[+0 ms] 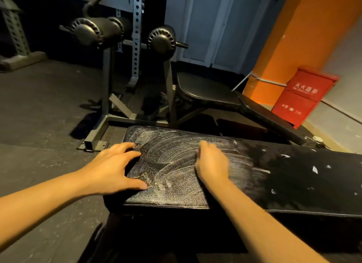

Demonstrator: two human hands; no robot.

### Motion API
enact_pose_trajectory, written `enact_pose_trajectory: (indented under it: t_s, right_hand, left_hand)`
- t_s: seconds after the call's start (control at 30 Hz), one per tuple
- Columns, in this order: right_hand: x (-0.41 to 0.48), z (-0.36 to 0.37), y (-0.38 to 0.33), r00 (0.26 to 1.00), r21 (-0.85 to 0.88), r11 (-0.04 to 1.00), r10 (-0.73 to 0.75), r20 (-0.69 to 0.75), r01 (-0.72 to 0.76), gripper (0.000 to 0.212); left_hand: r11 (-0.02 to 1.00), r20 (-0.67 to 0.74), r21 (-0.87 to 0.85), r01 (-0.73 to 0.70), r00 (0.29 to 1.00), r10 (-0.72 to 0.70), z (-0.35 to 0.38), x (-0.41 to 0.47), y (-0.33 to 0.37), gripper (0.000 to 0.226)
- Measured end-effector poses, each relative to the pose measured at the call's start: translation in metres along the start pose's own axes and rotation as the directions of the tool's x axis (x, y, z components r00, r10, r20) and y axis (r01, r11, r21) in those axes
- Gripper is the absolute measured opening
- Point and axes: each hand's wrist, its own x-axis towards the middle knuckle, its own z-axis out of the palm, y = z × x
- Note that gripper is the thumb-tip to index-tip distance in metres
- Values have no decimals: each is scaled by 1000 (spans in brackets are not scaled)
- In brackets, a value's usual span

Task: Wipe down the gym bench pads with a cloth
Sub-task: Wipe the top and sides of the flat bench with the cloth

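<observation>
Left grip (115,166) is laid spread on the smeared bench pad (172,176) at frame centre, while blurred right grip (212,162) is rested there, closure untellable.

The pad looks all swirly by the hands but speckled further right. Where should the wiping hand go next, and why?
Probably slide the right hand rightward. Wipe swirls already cover the bench pad around it, while the dark stretch beyond carries white flecks and no streaks. The left hand rests on the pad's left edge. The cloth itself is lost in blur.
</observation>
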Motion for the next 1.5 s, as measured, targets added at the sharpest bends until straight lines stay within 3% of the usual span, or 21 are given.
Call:
enact_pose_trajectory:
  t_s: [0.03,0.13,0.2,0.27,0.33,0.37,0.43,0.5,0.57,0.63,0.67,0.77,0.87,0.97,1.03,1.1,1.13,1.23,1.3,1.4,1.5]
  right_hand:
    - [-14,3,-39,984,92,982,-171,45,167,10]
    - [-52,-3,-81,785,245,778,-612,94,578,7]
    - [-30,0,-37,833,146,833,-548,74,534,6]
    - [19,4,21,969,-5,971,-239,64,239,10]
    - [60,5,49,1000,-73,997,-11,-24,9,13]
    - [68,8,37,999,-67,998,7,-42,-10,13]
    - [62,18,-23,995,8,995,-97,-7,97,13]
    - [28,22,-88,943,140,936,-331,30,324,8]
    - [-18,8,-112,783,259,774,-615,95,577,11]
    - [-38,-5,-86,645,352,635,-757,106,688,13]
    - [-30,-7,-63,668,310,668,-734,123,676,11]
    - [38,3,-8,915,85,918,-395,85,388,6]
    - [79,16,-37,974,51,974,-222,34,220,7]
    - [43,21,-112,916,198,905,-396,63,378,14]
    - [-6,9,-128,723,310,711,-684,98,631,9]
    - [-29,0,-100,569,373,553,-819,80,744,4]
    - [-20,-1,-81,595,340,581,-800,72,740,8]
    - [48,11,-51,873,146,868,-485,49,474,5]
    - [83,21,-67,947,117,944,-316,49,309,6]
    - [69,29,-130,912,209,897,-407,51,388,9]
    - [-6,14,-146,659,350,645,-746,96,679,3]
  left_hand:
    - [1000,6,1,29,1000,-29,-2,-1,-1,146]
    - [995,64,-9,98,993,-98,-9,-1,-11,137]
    - [993,135,-44,110,985,-104,-14,-1,-19,128]
    - [993,189,-58,104,978,-91,-15,-6,-24,133]
    - [992,193,-72,108,977,-92,-14,-10,-23,142]
    - [990,184,-85,115,978,-97,-13,-12,-22,142]
    - [987,178,-102,123,979,-104,-14,-13,-22,135]
    - [988,172,-85,127,979,-111,-13,-14,-22,127]
    - [990,158,-79,118,982,-104,-14,-15,-22,123]
    - [990,176,-96,108,980,-90,-17,-18,-25,128]
    - [990,195,-101,100,978,-79,-18,-20,-27,132]
    - [986,207,-146,85,977,-53,-15,-27,-34,142]
    - [983,187,-162,91,981,-60,-11,-29,-36,145]
    - [984,160,-159,82,986,-56,-13,-30,-33,139]
    - [986,132,-151,68,990,-48,-13,-31,-31,129]
    - [986,123,-150,74,991,-56,-11,-33,-32,132]
    - [984,120,-162,78,991,-59,-9,-33,-33,135]
    - [970,113,-224,97,991,-73,-5,-35,-36,135]
    - [964,100,-247,99,992,-76,-4,-37,-36,138]
    - [969,82,-227,93,994,-76,-4,-39,-34,131]
    - [975,73,-200,96,994,-83,-3,-41,-36,119]
